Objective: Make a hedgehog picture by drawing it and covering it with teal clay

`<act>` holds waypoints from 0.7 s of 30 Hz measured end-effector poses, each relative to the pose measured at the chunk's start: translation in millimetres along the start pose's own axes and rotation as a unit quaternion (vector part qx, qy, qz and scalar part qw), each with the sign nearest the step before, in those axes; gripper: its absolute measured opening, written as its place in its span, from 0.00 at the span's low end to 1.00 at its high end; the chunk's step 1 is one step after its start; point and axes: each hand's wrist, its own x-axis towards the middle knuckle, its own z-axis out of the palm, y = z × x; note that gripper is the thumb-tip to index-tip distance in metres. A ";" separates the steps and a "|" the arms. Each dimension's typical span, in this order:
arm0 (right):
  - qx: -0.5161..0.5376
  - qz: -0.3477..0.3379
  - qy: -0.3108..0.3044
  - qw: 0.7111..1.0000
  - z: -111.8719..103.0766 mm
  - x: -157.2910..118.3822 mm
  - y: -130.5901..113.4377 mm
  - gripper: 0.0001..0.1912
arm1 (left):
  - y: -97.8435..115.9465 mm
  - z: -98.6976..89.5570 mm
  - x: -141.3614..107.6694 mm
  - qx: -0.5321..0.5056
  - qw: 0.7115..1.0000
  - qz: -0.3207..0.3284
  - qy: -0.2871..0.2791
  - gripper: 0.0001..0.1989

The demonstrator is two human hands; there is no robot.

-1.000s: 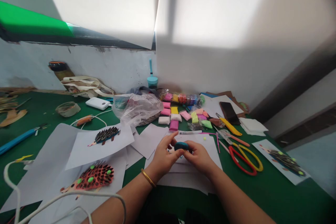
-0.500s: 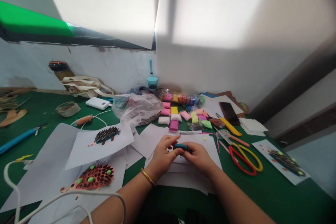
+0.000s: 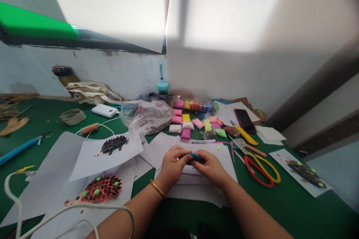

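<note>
Between both hands, a dark teal piece of what looks like clay (image 3: 193, 158) is pinched above white paper (image 3: 224, 164). My left hand (image 3: 174, 164), with a gold bangle at the wrist, holds its left end between thumb and fingers. The fingers of my right hand (image 3: 209, 165) are closed on its right end. A small yellow-green ball (image 3: 218, 148) lies on the paper beyond the right hand. A white pen (image 3: 203, 141) rests at the sheet's far edge. What lies on the paper under the hands is mostly hidden.
Coloured clay packets (image 3: 186, 133) and a plastic bag (image 3: 148, 115) stand behind the paper. Red-and-yellow scissors (image 3: 259, 170), a yellow cutter (image 3: 246, 135) and a phone (image 3: 245, 120) lie right. Hedgehog pictures (image 3: 102, 190) lie left, with a white cable (image 3: 70, 209) in front.
My left fingers have closed down over the teal piece, and my right fingers have shifted on it. The piece is tilted slightly differently. Surrounding objects have stayed in place.
</note>
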 end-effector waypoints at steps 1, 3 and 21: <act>0.003 -0.003 0.002 1.000 -0.2 0.1 0.1 0.07 | 0.1 0.2 -0.4 -0.004 1.000 -0.001 0.003 0.10; 0.005 -0.008 0.005 1.000 -1.1 0.1 0.6 0.07 | 0.1 0.9 -1.6 -0.021 1.000 -0.001 -0.001 0.13; 0.056 0.008 -0.001 0.998 0.0 -1.5 4.8 0.09 | -0.4 2.9 -3.4 0.021 1.000 0.007 0.009 0.07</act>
